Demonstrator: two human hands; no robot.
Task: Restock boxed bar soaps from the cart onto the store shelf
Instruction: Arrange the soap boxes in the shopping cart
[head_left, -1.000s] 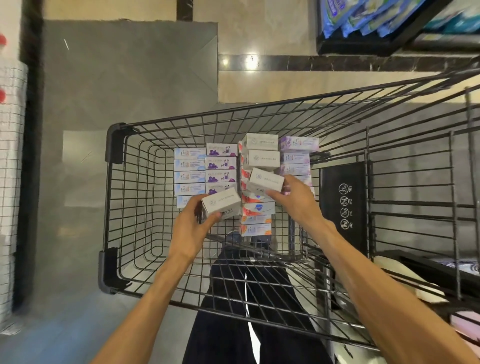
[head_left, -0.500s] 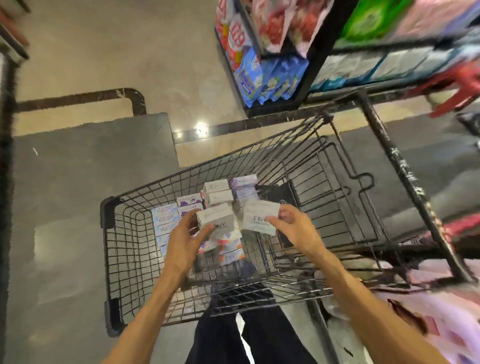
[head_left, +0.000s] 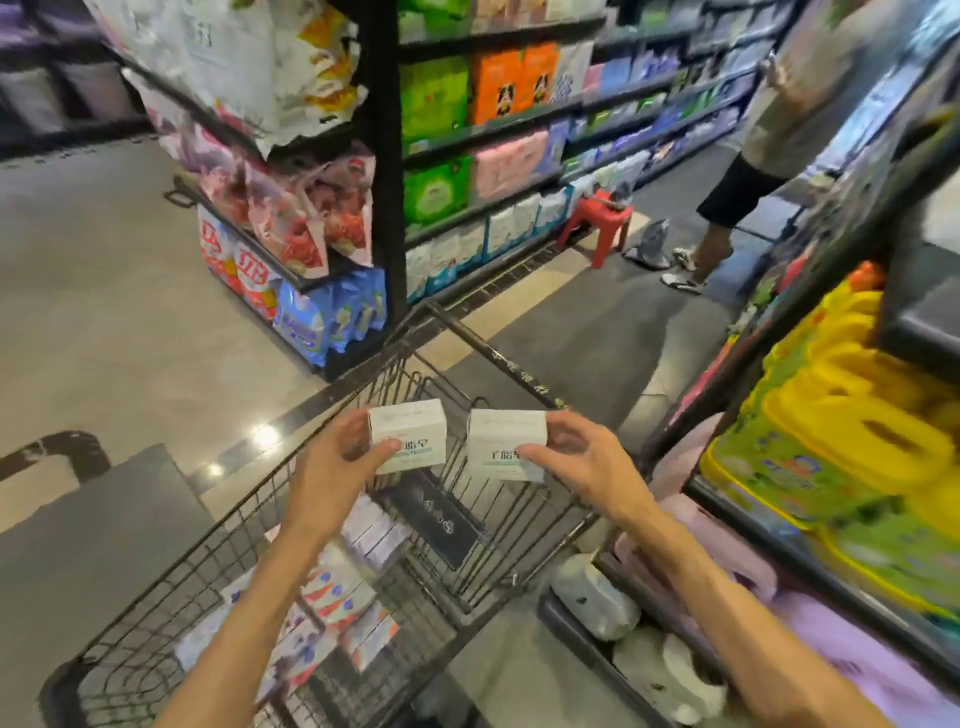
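Head view: two white soap boxes held side by side above the cart (head_left: 291, 525). L. hand (head_left: 332, 467) grips left box (head_left: 408, 441); r. hand (head_left: 582, 460) pinches right box (head_left: 504, 444). More boxed soaps (head_left: 337, 597) lie in cart; stocked shelf (head_left: 810, 561) at right.

Left hand (head_left: 332, 467) grips one white soap box (head_left: 408, 441), right hand (head_left: 582, 460) grips a second white box (head_left: 506, 444); both held up side by side above the cart (head_left: 457, 551), boxes apart, printed faces toward camera. More soap boxes (head_left: 337, 592) stacked in the cart basket below. Shelf on the right (head_left: 810, 566) carries yellow and green packs (head_left: 852, 431). Aisle shelving ahead (head_left: 519, 119) with bagged goods, red stool (head_left: 597, 221) on the floor, another person (head_left: 769, 140) standing near it.
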